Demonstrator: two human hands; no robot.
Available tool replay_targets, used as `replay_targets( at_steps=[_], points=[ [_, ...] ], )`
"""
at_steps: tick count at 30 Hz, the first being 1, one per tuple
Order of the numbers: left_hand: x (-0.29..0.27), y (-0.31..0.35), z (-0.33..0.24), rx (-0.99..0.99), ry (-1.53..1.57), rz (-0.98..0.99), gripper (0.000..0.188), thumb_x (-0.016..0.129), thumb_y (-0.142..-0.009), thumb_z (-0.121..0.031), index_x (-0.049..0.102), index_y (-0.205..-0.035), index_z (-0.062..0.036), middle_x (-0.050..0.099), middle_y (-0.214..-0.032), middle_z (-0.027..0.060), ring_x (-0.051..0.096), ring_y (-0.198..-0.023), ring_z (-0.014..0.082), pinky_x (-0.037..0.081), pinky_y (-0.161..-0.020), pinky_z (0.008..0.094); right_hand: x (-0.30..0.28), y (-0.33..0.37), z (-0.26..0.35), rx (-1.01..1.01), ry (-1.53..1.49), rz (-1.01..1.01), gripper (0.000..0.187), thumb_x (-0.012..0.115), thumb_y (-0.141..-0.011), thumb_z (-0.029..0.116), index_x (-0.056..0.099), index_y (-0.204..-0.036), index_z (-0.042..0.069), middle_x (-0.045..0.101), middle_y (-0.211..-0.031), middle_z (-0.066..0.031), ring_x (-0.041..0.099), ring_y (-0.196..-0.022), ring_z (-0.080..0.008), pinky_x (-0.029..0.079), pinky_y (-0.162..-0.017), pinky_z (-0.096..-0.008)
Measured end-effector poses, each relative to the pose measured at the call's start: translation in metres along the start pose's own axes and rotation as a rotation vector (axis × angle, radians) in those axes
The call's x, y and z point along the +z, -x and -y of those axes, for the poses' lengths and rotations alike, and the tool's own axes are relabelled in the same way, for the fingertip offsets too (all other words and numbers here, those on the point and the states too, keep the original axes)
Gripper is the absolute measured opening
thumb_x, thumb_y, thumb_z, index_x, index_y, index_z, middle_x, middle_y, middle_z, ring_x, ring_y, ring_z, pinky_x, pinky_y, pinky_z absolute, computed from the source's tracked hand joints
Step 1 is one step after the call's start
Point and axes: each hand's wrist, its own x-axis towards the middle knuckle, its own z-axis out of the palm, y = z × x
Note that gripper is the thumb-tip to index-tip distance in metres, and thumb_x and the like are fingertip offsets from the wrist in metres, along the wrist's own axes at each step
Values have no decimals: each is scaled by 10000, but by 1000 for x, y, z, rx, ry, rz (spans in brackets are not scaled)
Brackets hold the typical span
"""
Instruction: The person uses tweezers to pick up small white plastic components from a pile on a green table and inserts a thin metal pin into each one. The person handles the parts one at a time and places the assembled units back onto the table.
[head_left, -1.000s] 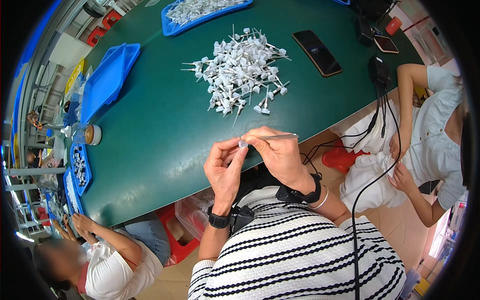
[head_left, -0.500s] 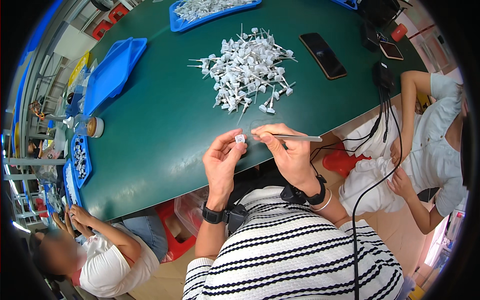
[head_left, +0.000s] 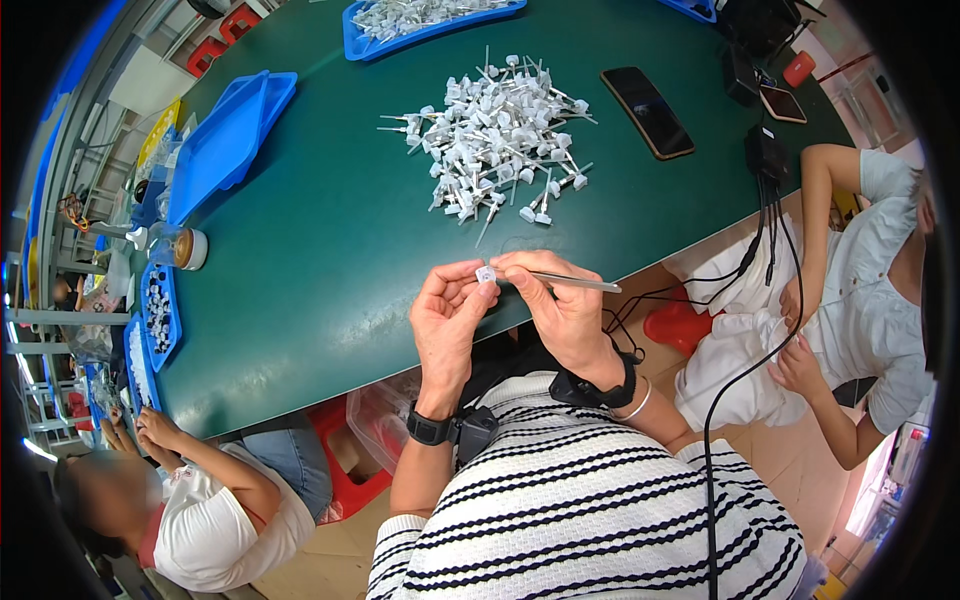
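My left hand [head_left: 450, 312] pinches a small white plastic part [head_left: 486, 274] between thumb and fingertips, its squarish face turned up. Slim metal tweezers [head_left: 575, 281] lie in my right hand [head_left: 562, 312], gripped by thumb and fingers. Their tip end is close beside the white part; whether it touches cannot be made out. Beyond both hands, on the green table [head_left: 340, 260], spreads a loose pile of white plastic parts with thin metal stems [head_left: 500, 130].
A phone [head_left: 648, 112] lies right of the pile. Blue trays [head_left: 215, 160] lie at the left, and a filled blue tray [head_left: 440, 22] at the far edge. Black cables [head_left: 770, 200] hang over the right edge. One person [head_left: 220, 510] sits at left, another [head_left: 850, 290] at right.
My right hand and the tweezers have shifted slightly left, bringing the tool closer to the white part. My left hand has moved a little to the right.
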Motion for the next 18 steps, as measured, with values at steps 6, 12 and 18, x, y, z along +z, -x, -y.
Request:
replay_targets(
  at_steps=[6, 12, 18],
  points=[
    [-1, -1, 0, -17, 17, 0, 267, 682, -904, 7, 593, -1153, 43, 688, -1032, 121, 670, -885, 131, 551, -783, 251, 0, -1, -1, -16, 22, 8, 109, 663, -930, 68, 692, -988, -20, 721, -913, -103, 706, -758, -197, 556, -644, -283],
    [-2, -1, 0, -33, 40, 6, 264, 690, -903, -8, 603, -1148, 42, 693, -1032, 119, 674, -875, 132, 552, -778, 252, 0, -2, 1, -7, 16, 18, 107, 663, -930, 68, 693, -989, -16, 725, -904, -102, 705, -750, -196, 555, -638, -283],
    [-3, -1, 0, -62, 83, 22, 268, 696, -905, -29, 620, -1152, 40, 700, -1024, 110, 673, -866, 130, 549, -775, 242, -3, -1, -1, 13, 0, 37, 118, 653, -940, 84, 695, -991, -13, 734, -917, -104, 706, -765, -190, 556, -675, -283]
  ],
)
